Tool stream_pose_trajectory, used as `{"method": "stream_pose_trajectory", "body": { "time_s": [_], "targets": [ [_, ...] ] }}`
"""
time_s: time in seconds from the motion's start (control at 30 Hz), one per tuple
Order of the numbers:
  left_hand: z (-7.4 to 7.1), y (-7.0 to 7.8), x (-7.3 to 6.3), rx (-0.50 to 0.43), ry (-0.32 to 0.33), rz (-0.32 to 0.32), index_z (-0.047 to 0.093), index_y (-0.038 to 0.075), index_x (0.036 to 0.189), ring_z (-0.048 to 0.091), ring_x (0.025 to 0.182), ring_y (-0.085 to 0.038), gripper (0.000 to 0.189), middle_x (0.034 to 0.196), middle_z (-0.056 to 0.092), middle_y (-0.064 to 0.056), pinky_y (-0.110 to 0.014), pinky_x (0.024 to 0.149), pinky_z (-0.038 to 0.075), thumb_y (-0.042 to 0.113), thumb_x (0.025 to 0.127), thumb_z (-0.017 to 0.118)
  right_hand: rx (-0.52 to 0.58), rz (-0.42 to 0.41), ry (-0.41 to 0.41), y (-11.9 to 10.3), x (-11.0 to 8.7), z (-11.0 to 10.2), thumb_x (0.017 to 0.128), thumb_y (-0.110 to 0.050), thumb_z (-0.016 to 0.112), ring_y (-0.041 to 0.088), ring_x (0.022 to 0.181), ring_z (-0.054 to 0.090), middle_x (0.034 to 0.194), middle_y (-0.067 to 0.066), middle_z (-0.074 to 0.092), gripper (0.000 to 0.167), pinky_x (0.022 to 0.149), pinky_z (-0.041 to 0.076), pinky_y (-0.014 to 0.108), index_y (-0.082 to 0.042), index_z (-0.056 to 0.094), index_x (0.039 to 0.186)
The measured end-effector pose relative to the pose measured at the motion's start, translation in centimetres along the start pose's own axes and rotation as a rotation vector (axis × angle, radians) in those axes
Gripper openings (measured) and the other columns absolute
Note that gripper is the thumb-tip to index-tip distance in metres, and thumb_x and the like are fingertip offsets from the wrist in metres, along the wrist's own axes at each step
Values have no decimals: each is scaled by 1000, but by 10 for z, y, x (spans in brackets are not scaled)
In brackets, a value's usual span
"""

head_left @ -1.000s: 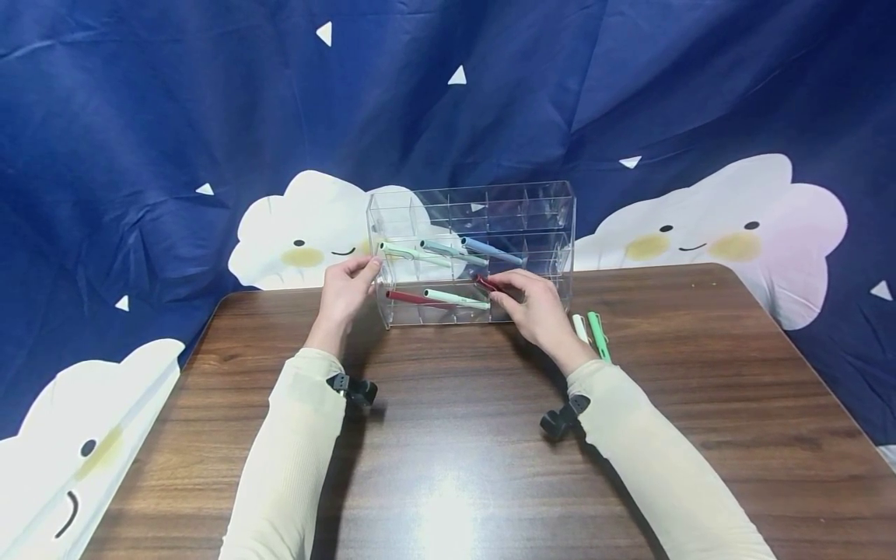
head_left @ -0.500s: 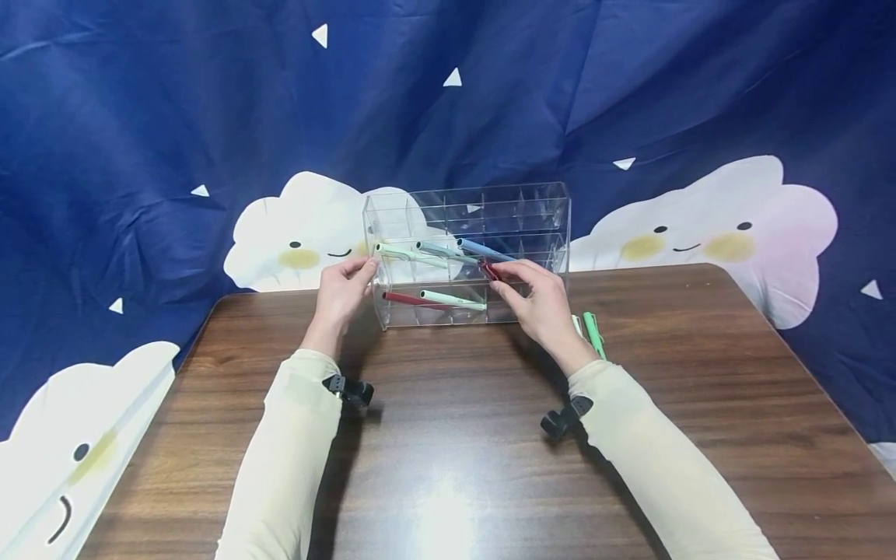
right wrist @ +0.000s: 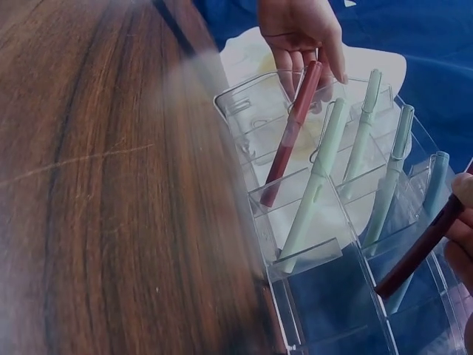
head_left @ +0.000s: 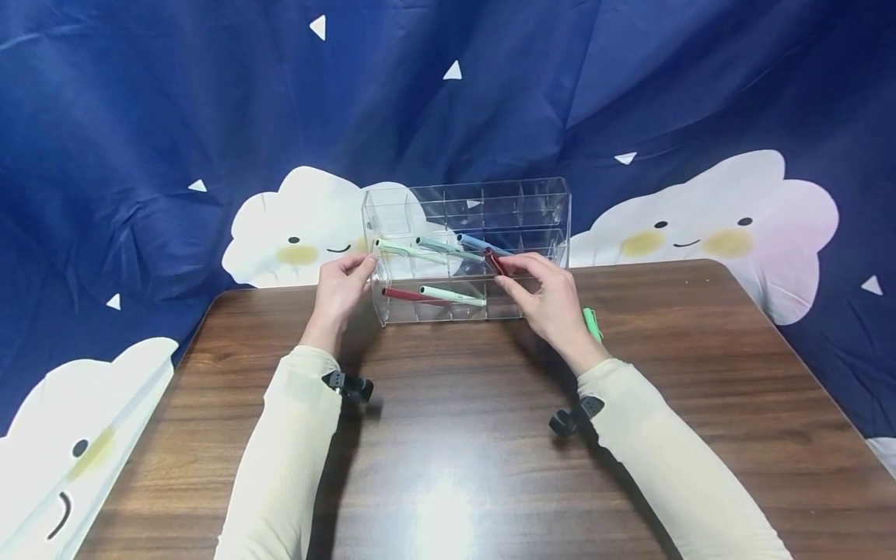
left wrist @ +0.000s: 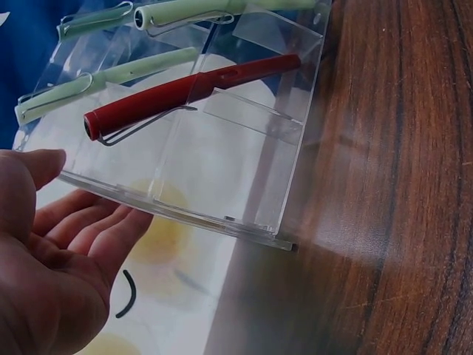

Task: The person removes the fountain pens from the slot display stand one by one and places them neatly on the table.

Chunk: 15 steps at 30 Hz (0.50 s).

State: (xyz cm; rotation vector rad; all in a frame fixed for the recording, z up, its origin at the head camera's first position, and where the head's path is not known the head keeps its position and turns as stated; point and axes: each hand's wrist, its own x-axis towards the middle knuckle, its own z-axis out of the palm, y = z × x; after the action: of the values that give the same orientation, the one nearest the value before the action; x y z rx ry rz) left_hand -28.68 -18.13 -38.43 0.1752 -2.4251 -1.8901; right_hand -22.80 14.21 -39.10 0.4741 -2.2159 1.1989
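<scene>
A clear acrylic pen organizer [head_left: 523, 208] with rows of compartments stands on the table against the curtain. My left hand [head_left: 339, 292] holds its left side edge, thumb on one face and fingers on the other. Between thumb and fingers my right hand [head_left: 549, 299] pinches a dark red pen [right wrist: 417, 259], tilted in front of the middle row. That row bears a pale green pen [head_left: 409, 252], a grey-green pen [head_left: 437, 246] and a blue pen [head_left: 476, 242]. Lower down lie a red pen [left wrist: 159, 100] and a mint pen [head_left: 451, 295].
A bright green pen [head_left: 592, 323] lies on the wooden table [head_left: 448, 404] to the right, partly hidden by my right wrist. A dark blue curtain [head_left: 392, 85] with clouds hangs right behind the organizer.
My right hand has lifted the dark red pen from near the lower row to the middle row, tilting it steeper. A white pen on the table is now hidden. The left hand stays put.
</scene>
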Motion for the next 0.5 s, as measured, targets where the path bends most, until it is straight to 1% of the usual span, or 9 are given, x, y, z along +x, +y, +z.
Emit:
{"method": "stream_pose_trajectory", "body": {
  "time_s": [0.07,0.13,0.23,0.3,0.4,0.47,0.5],
  "targets": [
    [1,0,0,-4,-3,1,67,-4,141,71,125,-35,44,136,72,-27,-27,97,65,25,109,67,4,-11,10,0,-1,-3,90,-6,87,31,103,76,110,14,81,30,89,50,11,-3,80,119],
    [1,1,0,-5,-8,1,66,-4,142,70,127,-36,44,137,71,-28,-28,98,65,25,109,66,10,-25,21,1,-3,-6,89,-5,88,31,101,76,108,15,81,30,88,52,14,-3,80,118],
    [1,1,-1,-9,-12,-2,65,-5,143,69,130,-39,45,139,70,-29,-27,98,64,25,109,66,6,-44,33,2,-4,-10,88,-3,88,30,99,76,107,15,81,30,81,53,21,-2,80,117],
    [1,1,-1,-10,-10,-4,65,-4,143,68,130,-40,45,139,69,-29,-25,96,64,25,109,66,5,-52,36,2,-5,-12,88,-2,88,29,97,75,106,14,80,30,79,51,23,-2,80,117],
    [0,1,-1,-10,-2,-7,67,-3,142,71,123,-35,44,137,70,-30,-20,91,64,26,109,66,4,-52,34,2,-5,-15,88,-1,88,28,95,74,104,14,80,29,81,50,19,-1,80,116],
    [0,0,-1,-13,2,-8,67,-3,141,73,117,-30,44,136,71,-29,-20,90,64,27,109,67,8,-40,30,1,-6,-17,88,-1,88,26,93,73,103,14,80,29,82,50,13,-1,80,115],
    [1,0,0,-9,4,-8,67,-3,141,73,115,-29,44,135,71,-29,-19,88,64,27,109,67,10,-31,27,1,-6,-19,88,-1,88,25,93,73,103,14,80,29,82,50,11,-1,80,115]
  ]
}}
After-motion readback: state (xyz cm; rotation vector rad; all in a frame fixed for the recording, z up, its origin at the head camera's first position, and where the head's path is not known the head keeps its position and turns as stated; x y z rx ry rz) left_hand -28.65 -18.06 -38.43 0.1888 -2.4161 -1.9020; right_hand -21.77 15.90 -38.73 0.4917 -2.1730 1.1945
